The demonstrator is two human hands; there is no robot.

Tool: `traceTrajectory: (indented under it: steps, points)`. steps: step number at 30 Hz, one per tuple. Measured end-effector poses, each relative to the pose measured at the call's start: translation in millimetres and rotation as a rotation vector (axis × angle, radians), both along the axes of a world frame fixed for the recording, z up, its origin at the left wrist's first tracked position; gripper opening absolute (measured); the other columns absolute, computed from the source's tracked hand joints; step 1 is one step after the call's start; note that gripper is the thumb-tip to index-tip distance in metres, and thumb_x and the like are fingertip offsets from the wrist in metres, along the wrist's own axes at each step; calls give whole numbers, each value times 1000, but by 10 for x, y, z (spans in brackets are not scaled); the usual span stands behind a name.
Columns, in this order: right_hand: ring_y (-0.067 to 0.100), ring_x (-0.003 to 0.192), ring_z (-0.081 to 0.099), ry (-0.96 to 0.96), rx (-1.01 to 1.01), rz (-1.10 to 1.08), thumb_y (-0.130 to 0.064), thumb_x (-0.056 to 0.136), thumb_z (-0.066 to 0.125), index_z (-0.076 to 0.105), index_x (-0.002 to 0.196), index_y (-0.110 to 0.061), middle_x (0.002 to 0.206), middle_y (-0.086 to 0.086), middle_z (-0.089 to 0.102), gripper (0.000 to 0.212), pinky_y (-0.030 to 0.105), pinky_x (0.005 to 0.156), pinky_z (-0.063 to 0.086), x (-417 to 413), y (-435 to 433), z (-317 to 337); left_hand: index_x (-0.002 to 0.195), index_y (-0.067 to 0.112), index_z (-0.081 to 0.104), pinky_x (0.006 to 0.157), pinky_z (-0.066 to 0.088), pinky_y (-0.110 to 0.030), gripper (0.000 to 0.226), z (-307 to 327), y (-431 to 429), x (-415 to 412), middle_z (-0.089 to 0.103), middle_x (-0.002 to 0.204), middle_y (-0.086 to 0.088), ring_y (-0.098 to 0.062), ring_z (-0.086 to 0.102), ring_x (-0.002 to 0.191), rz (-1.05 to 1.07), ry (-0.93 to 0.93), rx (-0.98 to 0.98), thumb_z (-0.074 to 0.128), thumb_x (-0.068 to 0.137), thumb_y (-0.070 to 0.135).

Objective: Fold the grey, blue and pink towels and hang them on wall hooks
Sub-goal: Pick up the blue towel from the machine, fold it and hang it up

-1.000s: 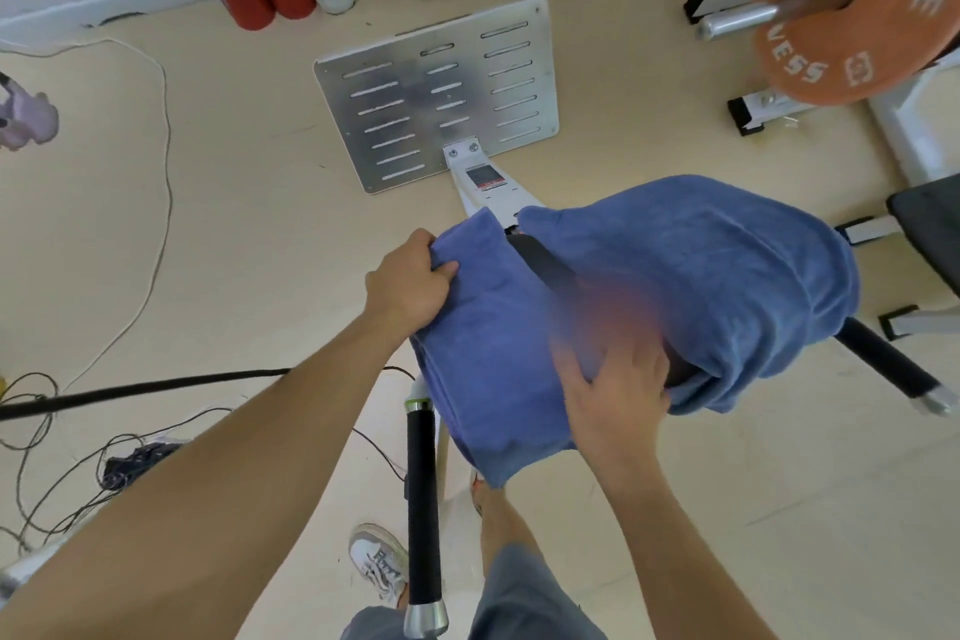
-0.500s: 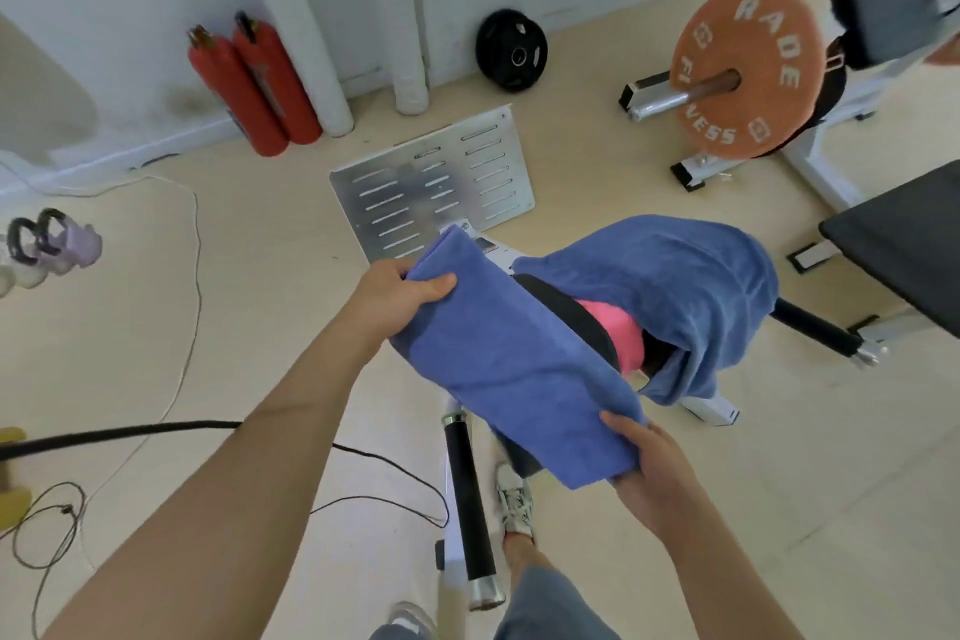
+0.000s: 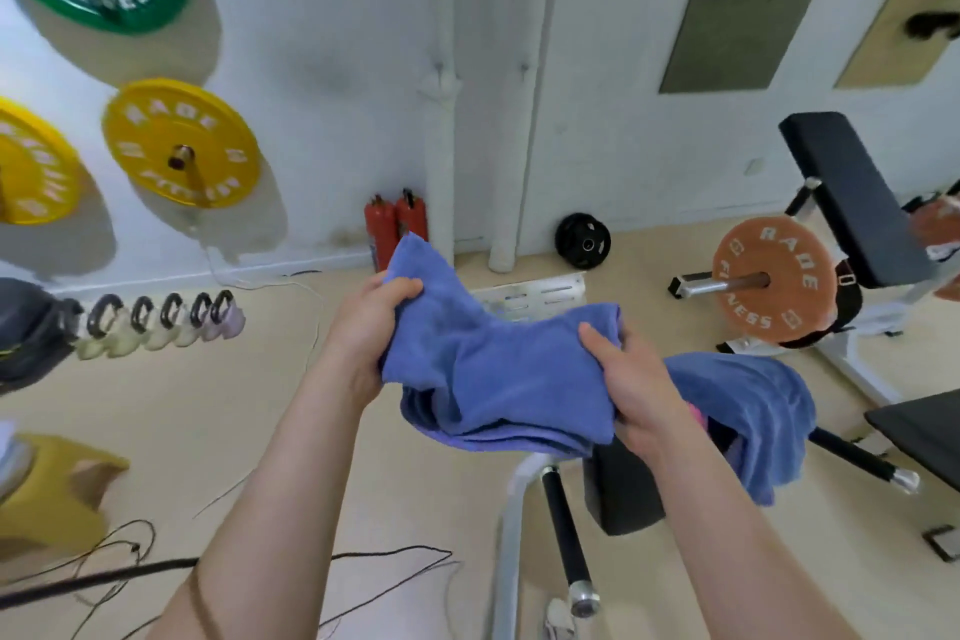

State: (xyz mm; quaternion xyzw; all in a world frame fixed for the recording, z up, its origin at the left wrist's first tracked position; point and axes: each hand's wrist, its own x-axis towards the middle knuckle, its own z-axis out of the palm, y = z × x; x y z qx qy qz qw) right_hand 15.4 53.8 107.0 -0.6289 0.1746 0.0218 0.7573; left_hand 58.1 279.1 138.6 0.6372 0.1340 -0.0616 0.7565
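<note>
hands grip the soft blue terry towel [image 3: 509,379] at two ends, held up in the air in front of the person and above the black padded seat of the gym machine [image 3: 623,489]. the left hand [image 3: 363,327] is closed in a fist around one bunched corner, which sticks up above the thumb; the right hand [image 3: 628,379] pinches the opposite edge, thumb on top and fingers underneath. between them the cloth sags in loose layers, and a further part of it trails off to the right, draped over the machine, where a sliver of pink towel [image 3: 696,413] shows beneath it. the grey towel cannot be made out here. the fold looks only roughly started, judging by the uneven layers. to do it well, the trailing part probably wants lifting clear of the machine first, then the two hands pulled apart until the top edge runs taut and straight, corners matched before they are brought together. a crumpled grip like the left one tends to leave a lopsided fold, so shifting to a fingertip pinch at the true corner should help.
</note>
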Motion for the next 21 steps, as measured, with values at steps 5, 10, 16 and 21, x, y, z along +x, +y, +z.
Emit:
traceTrajectory:
  steps: [5,10,16,21]
  points:
    - [23,83,70,-149,-38,171,-6,88,64,63,104,-3,100,18,72,16,34,74,59,-122,868,652,91,15,66,68,54,-36,11,473,30,-541,71,86,-10,-25,67,77,-134,-260,176,61,85,8]
    - [27,77,70,-217,-57,242,0,85,59,70,96,-1,94,21,73,15,43,75,58,-293,1215,1048,108,29,60,75,56,-30,32,692,160,-742,71,95,6,-11,69,86,-40,-393,297,66,80,14]
    - [33,88,68,-394,-353,351,-9,85,52,73,92,-18,88,11,74,24,47,81,55,-273,1382,1321,122,44,47,82,50,-31,49,866,331,-648,64,103,16,-7,61,96,23,-606,714,58,80,20]
    - [17,79,69,-425,-168,392,-20,93,56,72,95,-9,89,12,74,19,32,72,53,37,1359,1423,146,28,29,82,44,-29,68,989,326,-475,45,111,1,-15,51,100,-19,-767,1067,54,83,18]
